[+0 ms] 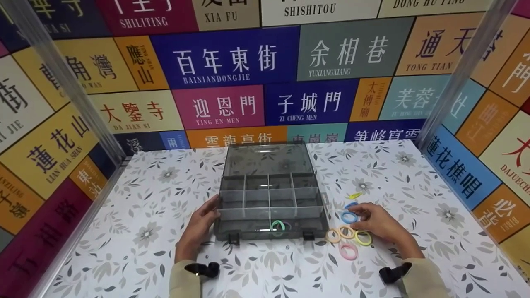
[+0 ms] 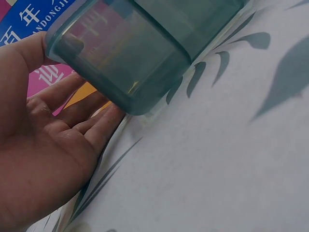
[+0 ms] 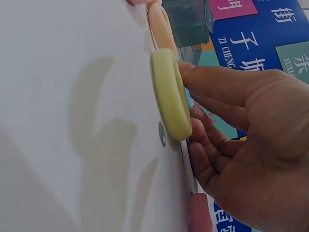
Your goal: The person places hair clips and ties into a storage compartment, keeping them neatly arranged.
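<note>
Blue ring [image 1: 344,218] at my right grip's [image 1: 376,222] 9 o'clock, nearer hand; can't tell if pinched. My left grip [image 1: 199,225], fingers uncurled, touches box [image 1: 244,226].

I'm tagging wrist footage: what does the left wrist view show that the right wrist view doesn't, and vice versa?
Only left wrist: the left hand, at one corner of the case.
Only right wrist: the right hand, a yellow ring, a peach ring and something pink cut off below.
Both: part of the case, the white tabletop, the lettered wall.
</note>
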A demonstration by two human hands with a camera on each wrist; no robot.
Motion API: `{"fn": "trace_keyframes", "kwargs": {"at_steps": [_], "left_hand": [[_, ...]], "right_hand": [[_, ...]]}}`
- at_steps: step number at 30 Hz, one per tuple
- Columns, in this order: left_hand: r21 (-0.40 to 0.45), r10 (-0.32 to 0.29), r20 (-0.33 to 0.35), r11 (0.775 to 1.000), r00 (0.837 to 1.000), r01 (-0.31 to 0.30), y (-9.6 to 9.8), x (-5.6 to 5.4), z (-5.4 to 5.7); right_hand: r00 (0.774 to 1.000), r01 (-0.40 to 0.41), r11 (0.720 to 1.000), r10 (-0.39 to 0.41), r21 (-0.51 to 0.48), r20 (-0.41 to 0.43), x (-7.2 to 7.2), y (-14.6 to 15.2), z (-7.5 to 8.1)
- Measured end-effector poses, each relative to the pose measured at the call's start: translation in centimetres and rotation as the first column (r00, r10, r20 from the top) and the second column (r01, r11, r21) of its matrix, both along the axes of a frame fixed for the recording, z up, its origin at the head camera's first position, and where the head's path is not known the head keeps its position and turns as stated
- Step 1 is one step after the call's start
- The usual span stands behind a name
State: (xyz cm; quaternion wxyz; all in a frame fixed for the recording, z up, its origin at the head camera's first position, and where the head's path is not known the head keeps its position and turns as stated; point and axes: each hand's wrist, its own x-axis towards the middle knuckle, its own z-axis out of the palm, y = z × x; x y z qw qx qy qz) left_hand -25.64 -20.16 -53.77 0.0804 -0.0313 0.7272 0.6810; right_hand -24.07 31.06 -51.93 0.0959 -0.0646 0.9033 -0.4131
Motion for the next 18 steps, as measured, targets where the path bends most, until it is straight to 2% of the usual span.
{"fn": "trace_keyframes", "kwargs": {"at_steps": [7, 13, 18], "left_hand": [[0.018, -0.006, -0.010, 1.000, 1.000, 0.006, -0.14, 0.11, -0.17], [0.009, -0.003, -0.027, 1.000, 1.000, 0.003, -0.07, -0.03, -0.32], [-0.001, 0.020, -0.006, 1.000, 1.000, -0.020, 0.01, -0.17, -0.43]], "right_hand": [[1.000, 0.012, 1.000, -0.012, 0.007, 0.002, -0.14, -0.08, -0.05], [1.000, 0.004, 0.999, -0.004, -0.033, 0.001, 0.02, -0.20, -0.01], [1.000, 0.017, 1.000, -0.016, -0.026, 0.007, 0.03, -0.37, -0.04]]}}
